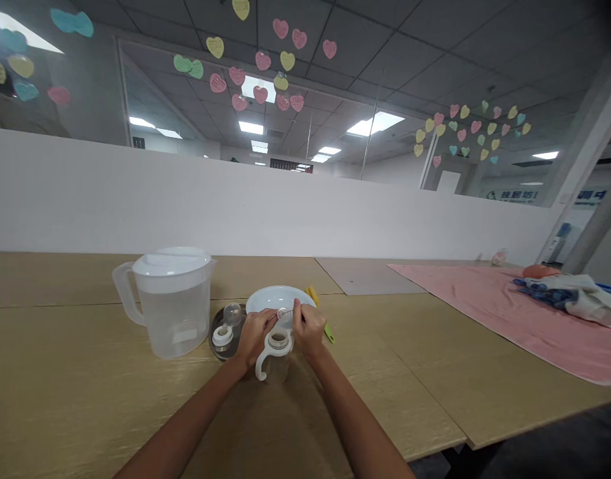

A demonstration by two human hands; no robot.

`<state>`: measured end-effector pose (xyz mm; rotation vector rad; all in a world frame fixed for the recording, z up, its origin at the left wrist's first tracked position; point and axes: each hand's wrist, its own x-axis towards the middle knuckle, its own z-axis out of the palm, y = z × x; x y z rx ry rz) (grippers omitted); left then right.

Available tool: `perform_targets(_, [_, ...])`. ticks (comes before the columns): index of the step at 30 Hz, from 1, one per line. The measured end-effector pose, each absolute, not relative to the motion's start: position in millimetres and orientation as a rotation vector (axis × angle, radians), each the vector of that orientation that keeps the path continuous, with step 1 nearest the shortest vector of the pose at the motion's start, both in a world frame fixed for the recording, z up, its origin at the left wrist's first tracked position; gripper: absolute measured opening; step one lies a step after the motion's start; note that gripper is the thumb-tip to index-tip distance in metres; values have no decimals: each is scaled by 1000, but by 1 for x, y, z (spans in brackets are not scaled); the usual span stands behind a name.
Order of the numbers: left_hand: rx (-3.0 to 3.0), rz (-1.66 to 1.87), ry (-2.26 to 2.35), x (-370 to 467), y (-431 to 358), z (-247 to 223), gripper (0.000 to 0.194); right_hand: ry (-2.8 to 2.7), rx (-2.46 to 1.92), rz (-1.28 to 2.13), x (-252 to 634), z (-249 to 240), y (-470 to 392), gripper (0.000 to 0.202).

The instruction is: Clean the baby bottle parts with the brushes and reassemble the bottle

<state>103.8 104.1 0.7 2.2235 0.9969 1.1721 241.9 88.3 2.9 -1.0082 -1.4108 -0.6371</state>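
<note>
My left hand (256,334) and my right hand (309,326) are raised close together in the middle, each with its fingers pinched. Between their fingertips is a small clear round piece (284,315), with something thin at its edge that is too small to name. Just below stands a clear bottle with a white collar and a curved white handle (260,370), its round mouth open upward. Behind the hands lies a white plate (274,295). Left of my left hand, a dark round tray (216,324) holds a clear dome-shaped cap (232,313) and a white ring-shaped part (222,336).
A large lidded pitcher (173,306) of water stands on the left of the wooden table (76,399). A yellow and green tool (328,332) lies beyond my right hand. At the right, a pink cloth (504,299) bears a bundle of white and blue cloth (574,296).
</note>
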Motion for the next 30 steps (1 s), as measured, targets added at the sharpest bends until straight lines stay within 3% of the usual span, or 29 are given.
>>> perform_targets(20, [2331, 1168, 1012, 111, 97, 2, 35, -1013, -1022, -555, 258, 38, 76, 47])
perform_targets(30, [2309, 1177, 1099, 109, 101, -1, 35, -438, -924, -270, 297, 62, 74, 48])
